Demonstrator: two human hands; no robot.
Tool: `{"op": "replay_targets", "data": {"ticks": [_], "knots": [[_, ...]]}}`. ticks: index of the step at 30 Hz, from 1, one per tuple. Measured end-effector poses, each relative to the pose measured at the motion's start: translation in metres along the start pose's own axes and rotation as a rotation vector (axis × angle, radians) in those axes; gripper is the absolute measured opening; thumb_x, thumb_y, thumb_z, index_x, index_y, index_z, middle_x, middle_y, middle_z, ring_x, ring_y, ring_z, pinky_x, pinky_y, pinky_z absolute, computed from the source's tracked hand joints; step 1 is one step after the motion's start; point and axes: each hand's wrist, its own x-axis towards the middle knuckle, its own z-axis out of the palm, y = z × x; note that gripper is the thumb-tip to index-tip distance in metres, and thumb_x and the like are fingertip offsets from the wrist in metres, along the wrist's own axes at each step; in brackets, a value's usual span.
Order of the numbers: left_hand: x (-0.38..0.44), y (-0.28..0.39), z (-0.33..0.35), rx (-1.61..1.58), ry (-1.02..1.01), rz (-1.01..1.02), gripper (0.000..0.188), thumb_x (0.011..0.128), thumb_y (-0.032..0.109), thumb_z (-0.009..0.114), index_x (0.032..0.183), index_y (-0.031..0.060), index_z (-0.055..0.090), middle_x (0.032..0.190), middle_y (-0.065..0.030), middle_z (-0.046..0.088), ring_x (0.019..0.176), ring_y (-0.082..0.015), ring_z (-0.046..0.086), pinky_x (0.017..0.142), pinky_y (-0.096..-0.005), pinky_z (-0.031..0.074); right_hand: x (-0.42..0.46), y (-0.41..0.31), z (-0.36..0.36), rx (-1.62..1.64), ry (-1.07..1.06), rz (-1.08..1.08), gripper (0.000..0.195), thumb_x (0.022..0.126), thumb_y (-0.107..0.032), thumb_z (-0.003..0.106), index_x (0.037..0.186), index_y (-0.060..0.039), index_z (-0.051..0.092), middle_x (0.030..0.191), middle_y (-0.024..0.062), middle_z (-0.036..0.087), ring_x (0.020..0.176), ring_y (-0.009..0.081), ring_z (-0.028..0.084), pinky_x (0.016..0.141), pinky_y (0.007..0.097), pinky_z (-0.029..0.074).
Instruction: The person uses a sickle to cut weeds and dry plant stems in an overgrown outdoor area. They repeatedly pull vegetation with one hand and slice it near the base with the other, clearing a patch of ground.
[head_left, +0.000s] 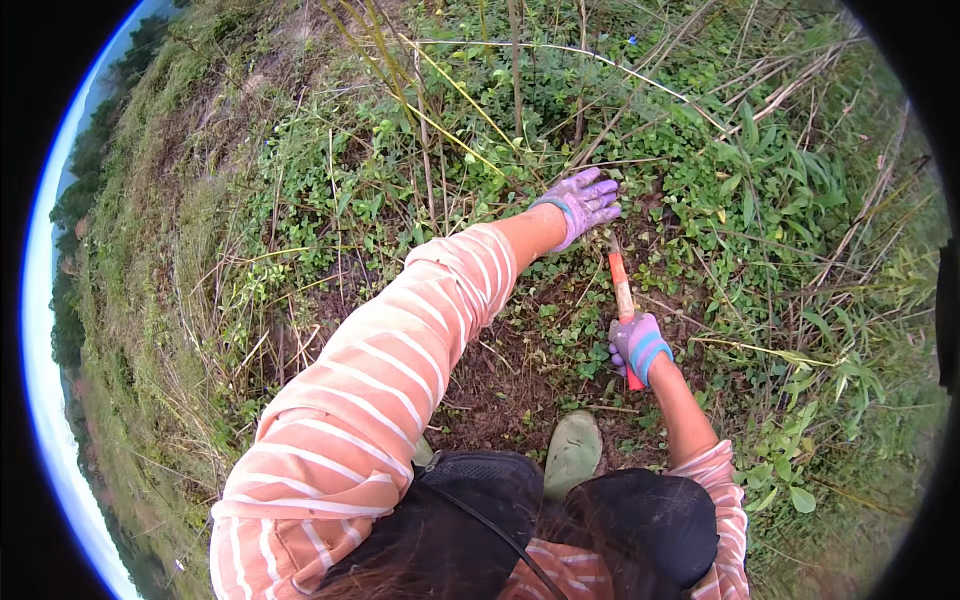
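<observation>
My right hand (637, 348), in a purple knit glove with a blue-striped cuff, grips a hand tool by its red and bare-wood handle (621, 287). The tool points away from me; its working end is lost among soil and leaves, so its kind cannot be told. Ahead of it and slightly left, my left hand (581, 202) reaches over low green plants (600, 180). Soil stains this purple glove. Its fingers are spread, palm down, and nothing shows in them. Dark soil (651, 206) lies just to the right of the fingertips.
Dry stalks (429, 150) stand upright beyond my left forearm. A long pale stem (637, 75) arches across the far growth. Leafy weeds (787, 465) grow at the right. My green boot (573, 454) rests on bare brown soil (495, 397) between my knees.
</observation>
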Motion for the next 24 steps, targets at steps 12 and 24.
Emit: {"op": "replay_targets", "data": {"ticks": [12,24], "knots": [[0.014,0.0,-0.003,0.006,-0.198,-0.051,0.022,0.081,0.019,0.057,0.098,0.0152,0.071,0.104,-0.0016,0.067,0.111,-0.0199,0.055,0.114,-0.0425,0.016,-0.079,0.044,-0.014,0.154,-0.023,0.083,0.018,0.087,-0.016,0.058,0.077,-0.0058,0.047,0.053,0.0028,0.048,0.038,0.0137,0.045,0.035,0.029,0.038],[-0.068,-0.023,-0.049,0.121,-0.424,0.282,0.016,0.068,0.025,0.066,0.079,0.0146,0.072,0.078,-0.0012,0.068,0.078,-0.0201,0.063,0.078,-0.0345,0.043,-0.063,0.035,-0.003,0.451,0.176,-0.07,0.023,0.09,-0.023,0.057,0.078,-0.0058,0.049,0.054,0.0009,0.045,0.038,0.0126,0.042,0.034,0.0279,0.037]]}}
